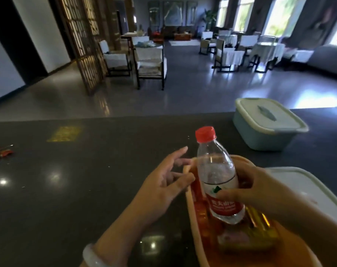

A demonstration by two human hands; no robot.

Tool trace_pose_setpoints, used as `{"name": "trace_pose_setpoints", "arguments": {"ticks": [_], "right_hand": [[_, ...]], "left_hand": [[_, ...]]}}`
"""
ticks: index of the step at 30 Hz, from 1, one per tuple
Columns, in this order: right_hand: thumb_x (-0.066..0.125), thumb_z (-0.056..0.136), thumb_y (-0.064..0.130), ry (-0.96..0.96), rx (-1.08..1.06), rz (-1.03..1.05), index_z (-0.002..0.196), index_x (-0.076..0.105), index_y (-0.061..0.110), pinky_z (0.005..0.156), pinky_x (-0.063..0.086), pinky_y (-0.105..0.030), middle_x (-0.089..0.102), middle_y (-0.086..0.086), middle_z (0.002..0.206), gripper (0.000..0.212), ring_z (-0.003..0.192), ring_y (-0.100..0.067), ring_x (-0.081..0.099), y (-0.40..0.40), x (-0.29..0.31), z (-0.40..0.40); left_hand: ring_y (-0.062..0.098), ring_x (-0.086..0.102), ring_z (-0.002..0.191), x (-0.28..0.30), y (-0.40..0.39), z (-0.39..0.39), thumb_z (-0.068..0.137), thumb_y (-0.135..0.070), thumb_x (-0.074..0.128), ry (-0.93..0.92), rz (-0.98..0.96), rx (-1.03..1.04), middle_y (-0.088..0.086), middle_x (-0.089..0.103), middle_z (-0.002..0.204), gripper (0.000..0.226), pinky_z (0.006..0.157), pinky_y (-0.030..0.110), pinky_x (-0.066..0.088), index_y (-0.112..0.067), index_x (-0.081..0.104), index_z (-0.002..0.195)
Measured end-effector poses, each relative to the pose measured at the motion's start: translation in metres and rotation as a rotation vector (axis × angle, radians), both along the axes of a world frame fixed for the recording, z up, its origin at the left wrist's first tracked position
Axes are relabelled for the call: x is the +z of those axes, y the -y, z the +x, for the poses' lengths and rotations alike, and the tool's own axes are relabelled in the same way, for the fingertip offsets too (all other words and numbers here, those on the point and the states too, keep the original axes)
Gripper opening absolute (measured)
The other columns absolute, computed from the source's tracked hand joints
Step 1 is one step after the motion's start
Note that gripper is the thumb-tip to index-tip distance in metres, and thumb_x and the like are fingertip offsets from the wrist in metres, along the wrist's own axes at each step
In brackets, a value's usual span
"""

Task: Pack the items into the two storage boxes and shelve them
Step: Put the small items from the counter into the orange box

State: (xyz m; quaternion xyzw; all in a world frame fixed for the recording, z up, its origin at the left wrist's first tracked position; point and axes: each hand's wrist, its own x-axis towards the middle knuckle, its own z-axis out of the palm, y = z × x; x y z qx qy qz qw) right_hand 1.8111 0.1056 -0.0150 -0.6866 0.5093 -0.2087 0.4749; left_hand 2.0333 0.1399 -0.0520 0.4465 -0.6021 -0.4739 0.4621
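Water bottle [217, 178] w/ red cap, gripped by right hand [260, 191], sits tilted in the orange box [190, 207] over snack packs. Left hand [163, 187] loose-fingered, holding nothing, touching box's rim. Lidded blue box [268, 124] well apart behind on the dark counter [67, 189]; white lid [318, 187] just right, wrappers [0, 152] far left.

Dim, backlit by windows [279, 18]; soft blur, wide-angle warp.

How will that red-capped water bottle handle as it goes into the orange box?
The water bottle looks thin, clear plastic, so it probably dents under a firm squeeze. It appears at least part full, so likely fairly heavy for its size. Round and tall, it may tip or roll on the packets in the orange box; the right hand grips it.
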Motion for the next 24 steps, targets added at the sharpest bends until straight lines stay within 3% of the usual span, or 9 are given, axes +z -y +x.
{"name": "trace_pose_setpoints", "arguments": {"ticks": [3,7,9,13,17,21,24], "right_hand": [[0.075,0.032,0.064,-0.062,0.009,0.026,0.101,0.052,0.063,0.072,0.053,-0.019,0.067,0.027,0.099,0.073,0.091,0.003,0.065,-0.01,-0.007,-0.037],[0.077,0.046,0.061,-0.194,0.083,0.016,0.096,0.048,0.062,0.047,0.041,0.0,0.057,0.046,0.085,0.058,0.079,0.025,0.055,-0.017,-0.021,-0.063],[0.076,0.043,0.065,-0.212,0.157,0.032,0.095,0.049,0.064,0.05,0.041,0.002,0.054,0.049,0.088,0.058,0.082,0.027,0.052,-0.019,-0.027,-0.07],[0.082,0.053,0.055,-0.251,0.226,0.1,0.107,0.049,0.063,0.061,0.048,-0.008,0.06,0.038,0.097,0.064,0.088,0.013,0.059,-0.023,-0.044,-0.081],[0.083,0.058,0.05,-0.289,0.28,0.08,0.111,0.047,0.06,0.059,0.048,-0.006,0.056,0.039,0.1,0.064,0.089,0.019,0.055,-0.027,-0.055,-0.088],[0.081,0.062,0.052,-0.391,0.27,-0.018,0.112,0.048,0.056,0.07,0.048,-0.014,0.051,0.031,0.111,0.06,0.096,0.007,0.054,-0.029,-0.065,-0.093],[0.077,0.063,0.06,-0.485,0.323,-0.073,0.103,0.042,0.066,0.07,0.042,-0.015,0.044,0.034,0.108,0.054,0.096,0.007,0.047,-0.029,-0.069,-0.094]], "left_hand": [[0.016,0.062,0.114,-0.003,-0.001,-0.027,0.089,-0.03,0.064,-0.027,0.016,-0.072,-0.013,0.055,0.132,0.059,0.089,0.03,0.055,-0.044,0.039,0.141],[0.014,0.063,0.113,-0.005,-0.007,-0.052,0.085,-0.03,0.068,-0.08,0.03,-0.135,-0.013,0.057,0.13,0.06,0.081,0.022,0.055,-0.046,0.045,0.138],[0.013,0.063,0.113,-0.006,-0.011,-0.058,0.083,-0.026,0.07,-0.106,0.064,-0.149,-0.007,0.058,0.13,0.06,0.081,0.021,0.054,-0.045,0.049,0.135],[0.011,0.064,0.112,-0.01,-0.022,-0.067,0.079,-0.022,0.073,-0.046,0.139,-0.177,-0.009,0.066,0.121,0.046,0.083,0.024,0.055,-0.037,0.064,0.121],[0.0,0.061,0.106,-0.013,-0.031,-0.067,0.073,-0.038,0.076,0.227,0.157,-0.094,-0.025,0.063,0.111,0.031,0.084,0.027,0.055,-0.044,0.067,0.101],[-0.014,0.057,0.094,-0.02,-0.042,-0.068,0.076,-0.037,0.078,0.415,0.163,-0.065,-0.036,0.059,0.1,0.028,0.068,0.005,0.047,-0.05,0.064,0.096],[-0.015,0.057,0.093,-0.027,-0.05,-0.07,0.08,-0.034,0.076,0.508,0.181,-0.075,-0.037,0.057,0.102,0.03,0.067,0.006,0.049,-0.052,0.061,0.099]]}}
